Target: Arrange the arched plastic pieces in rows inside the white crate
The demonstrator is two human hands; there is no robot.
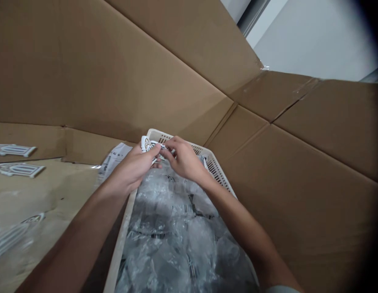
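Over the far end of a white plastic basket [125,234], both hands meet at a small white arched ornament [146,143] with brownish scrollwork. My left hand [141,160] is closed around it, thumb on top. My right hand [183,158] is closed too, its fingertips pinching at the ornament's right side; the exact grip there is partly hidden. Whether one piece or more is held, I cannot tell. Below the hands, the basket is filled with clear plastic bags [176,240] that have dark and white items showing through.
Tall cardboard walls [140,73] rise behind and to the right of the basket. On the left surface lie white arched pieces [19,169], one under clear plastic [16,236]. A printed paper sheet [112,160] sits beside the basket's left side.
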